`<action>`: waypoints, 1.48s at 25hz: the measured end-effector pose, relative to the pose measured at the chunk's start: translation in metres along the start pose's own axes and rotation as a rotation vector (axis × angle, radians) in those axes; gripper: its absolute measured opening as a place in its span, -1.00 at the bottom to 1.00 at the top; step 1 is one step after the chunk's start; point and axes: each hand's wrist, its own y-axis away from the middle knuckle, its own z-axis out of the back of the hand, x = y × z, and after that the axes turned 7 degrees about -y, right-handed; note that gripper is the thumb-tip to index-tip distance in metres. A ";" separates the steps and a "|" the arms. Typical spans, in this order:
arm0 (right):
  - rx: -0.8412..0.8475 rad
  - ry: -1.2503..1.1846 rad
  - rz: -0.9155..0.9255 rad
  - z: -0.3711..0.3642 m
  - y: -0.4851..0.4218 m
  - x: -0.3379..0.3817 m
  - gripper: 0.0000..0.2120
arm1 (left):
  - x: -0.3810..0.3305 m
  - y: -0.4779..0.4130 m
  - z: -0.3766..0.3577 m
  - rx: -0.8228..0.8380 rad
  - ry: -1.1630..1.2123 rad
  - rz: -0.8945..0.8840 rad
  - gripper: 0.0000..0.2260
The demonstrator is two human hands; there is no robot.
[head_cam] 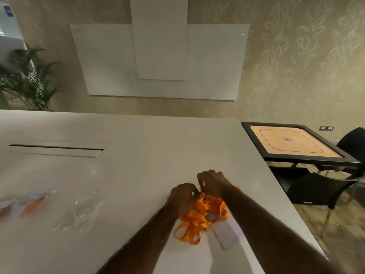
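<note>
Left grip (183, 196) pinches the orange straps (197, 220) on the desk (118, 175) — our right grip (212, 182) curls too, its hold hidden; we cannot tell.

No text is legible: the blue sign (7, 9) and the white card (227, 235) are too blurred.

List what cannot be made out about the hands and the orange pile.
- Head view, the left hand and right hand: whether they pinch anything; their backs hide the fingertips.
- The orange lanyards: how many are tangled; the right forearm covers part.
- The white card: any print is blurred.
- The clear packets at the left edge: contents blurred, cut off.
</note>
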 end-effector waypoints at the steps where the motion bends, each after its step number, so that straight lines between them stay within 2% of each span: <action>1: 0.008 -0.029 0.012 0.011 0.001 0.001 -0.89 | -0.001 -0.002 0.005 -0.002 0.034 -0.011 -0.71; 5: 0.001 -0.085 0.065 0.058 0.000 0.002 -0.85 | -0.015 -0.013 0.032 -0.063 0.175 -0.053 -0.78; 8: -0.070 -0.112 0.036 0.091 0.000 0.004 -0.96 | -0.030 -0.013 0.059 -0.092 0.466 0.024 -0.79; 9: -0.108 -0.137 0.009 0.101 0.001 0.005 -0.92 | -0.035 -0.012 0.069 -0.093 0.526 0.038 -0.77; 15: -0.454 -0.379 -0.146 0.158 0.008 0.024 -0.92 | -0.072 -0.002 0.117 -0.378 0.414 -0.115 -0.75; 18: -0.631 -0.545 -0.227 0.183 0.012 0.044 -0.91 | -0.091 0.008 0.131 -0.397 0.382 -0.185 -0.60; 20: -0.685 -0.702 -0.271 0.196 0.016 0.058 -0.88 | -0.102 0.014 0.137 -0.405 0.312 -0.250 -0.58; 23: -0.629 -1.088 -0.215 0.208 0.025 0.071 -0.85 | -0.108 0.014 0.147 -0.583 0.309 -0.255 -0.76; 25: -0.572 -1.272 -0.113 0.214 0.033 0.073 -0.84 | -0.106 0.013 0.158 -0.648 0.404 -0.187 -0.76; 27: -0.530 -1.248 -0.079 0.219 0.039 0.068 -0.78 | -0.100 0.012 0.170 -0.592 0.514 -0.194 -0.75; 29: -0.390 -1.184 -0.079 0.221 0.044 0.061 -0.67 | -0.094 0.015 0.178 -0.433 0.646 -0.280 -0.74; 31: -0.266 -1.206 -0.042 0.219 0.047 0.056 -0.68 | -0.089 0.019 0.182 -0.330 0.730 -0.342 -0.73; 35: -0.379 -1.299 -0.039 0.215 0.046 0.055 -0.65 | -0.082 0.024 0.184 -0.365 0.783 -0.341 -0.83; 37: -0.419 -1.420 -0.012 0.214 0.046 0.055 -0.69 | -0.077 0.026 0.182 -0.309 0.824 -0.370 -0.89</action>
